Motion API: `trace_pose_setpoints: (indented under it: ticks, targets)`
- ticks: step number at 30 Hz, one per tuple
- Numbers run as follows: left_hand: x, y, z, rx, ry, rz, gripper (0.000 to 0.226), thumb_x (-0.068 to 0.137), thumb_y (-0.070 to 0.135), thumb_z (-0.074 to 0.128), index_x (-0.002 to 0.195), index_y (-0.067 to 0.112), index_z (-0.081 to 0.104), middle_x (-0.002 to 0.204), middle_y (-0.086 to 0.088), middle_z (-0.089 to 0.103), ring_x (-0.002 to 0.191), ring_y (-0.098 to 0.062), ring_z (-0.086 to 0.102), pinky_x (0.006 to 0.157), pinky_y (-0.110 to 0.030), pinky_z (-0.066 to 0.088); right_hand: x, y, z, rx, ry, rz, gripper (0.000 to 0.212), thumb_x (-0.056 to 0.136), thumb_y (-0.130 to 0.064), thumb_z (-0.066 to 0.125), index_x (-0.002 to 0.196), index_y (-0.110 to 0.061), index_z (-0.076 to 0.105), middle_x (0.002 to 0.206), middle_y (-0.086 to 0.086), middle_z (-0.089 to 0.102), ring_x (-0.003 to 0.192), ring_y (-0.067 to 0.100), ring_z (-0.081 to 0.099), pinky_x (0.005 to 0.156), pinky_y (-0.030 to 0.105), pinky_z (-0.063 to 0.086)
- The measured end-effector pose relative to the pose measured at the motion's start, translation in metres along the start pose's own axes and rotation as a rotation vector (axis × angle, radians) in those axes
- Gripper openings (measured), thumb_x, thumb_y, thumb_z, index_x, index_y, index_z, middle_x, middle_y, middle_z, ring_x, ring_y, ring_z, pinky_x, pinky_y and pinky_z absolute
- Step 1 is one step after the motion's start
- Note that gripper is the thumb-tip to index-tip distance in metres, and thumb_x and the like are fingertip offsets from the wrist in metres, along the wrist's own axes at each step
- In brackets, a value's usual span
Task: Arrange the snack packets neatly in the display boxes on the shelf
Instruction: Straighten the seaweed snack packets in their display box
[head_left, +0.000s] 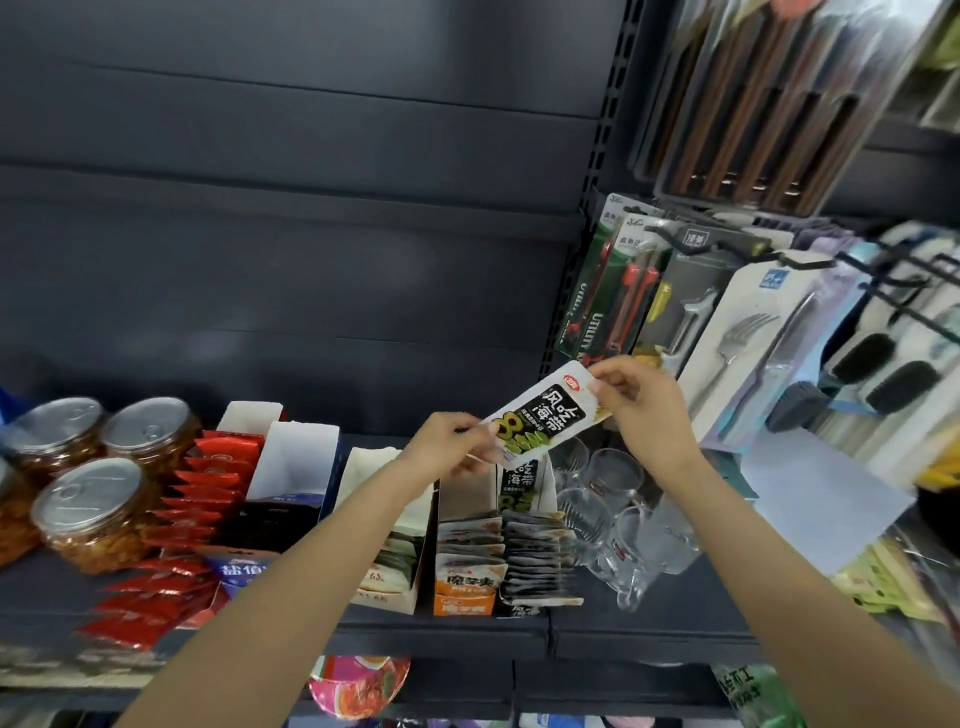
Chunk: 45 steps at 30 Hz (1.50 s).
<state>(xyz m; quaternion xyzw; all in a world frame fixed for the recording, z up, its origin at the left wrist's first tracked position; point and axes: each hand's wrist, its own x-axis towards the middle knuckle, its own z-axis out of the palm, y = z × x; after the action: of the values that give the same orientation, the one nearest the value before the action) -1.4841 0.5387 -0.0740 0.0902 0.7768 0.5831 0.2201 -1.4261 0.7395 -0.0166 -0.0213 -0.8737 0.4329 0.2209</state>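
Observation:
A white, black and green kelp snack packet (545, 415) is held in the air above the shelf, tilted up to the right. My left hand (452, 447) pinches its lower left end and my right hand (644, 402) pinches its upper right corner. Below it stands a display box (535, 545) with several matching packets in a row. To its left are an orange box (467, 566), a pale box (395, 551) and a blue and white box (291, 467). Red packets (202, 499) fill a row further left, some spilling toward the shelf's front.
Jars with metal lids (88, 509) stand at the left of the dark shelf (649, 631). Clear glasses (613, 525) sit right of the boxes. Utility knives (618, 306), forks and brushes hang on hooks at the right.

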Motion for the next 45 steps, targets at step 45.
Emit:
trace_pose_setpoints:
  ticks: [45]
  targets:
    - [-0.023,-0.014,-0.008,-0.536,0.141,-0.062,0.023,0.089,-0.006,0.052,0.109,-0.002,0.064,0.097,-0.014,0.067,0.08,-0.015,0.065,0.065,-0.018,0.047,-0.021,0.029,0.01,0.175,0.027,0.043,0.025,0.082,-0.002,0.067,0.087,-0.026,0.071,0.097,-0.004,0.064,0.087,-0.004,0.059,0.081,0.009,0.045]
